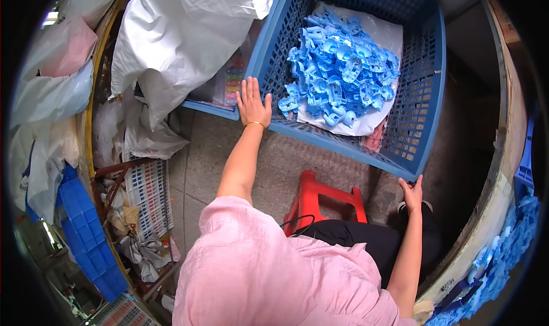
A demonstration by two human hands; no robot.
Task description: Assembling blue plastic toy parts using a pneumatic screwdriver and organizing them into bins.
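A large blue plastic crate (343, 144) with slotted walls stands in front of me. Inside it, a heap of light-blue moulded plastic parts (343, 68) lies on white sheeting (382, 35). My left hand (253, 102) rests flat with fingers stretched out against the crate's near left corner. At the near right corner, my right hand (411, 193) grips the crate's edge, with some fingers hidden beneath it.
Left of the crate, a big white plastic sack (177, 40) lies over another blue crate (211, 109). A red stool (326, 191) stands on the floor near my legs. Shelving with plastic bags (63, 46) lines the left; more blue parts (492, 274) lie at the far right.
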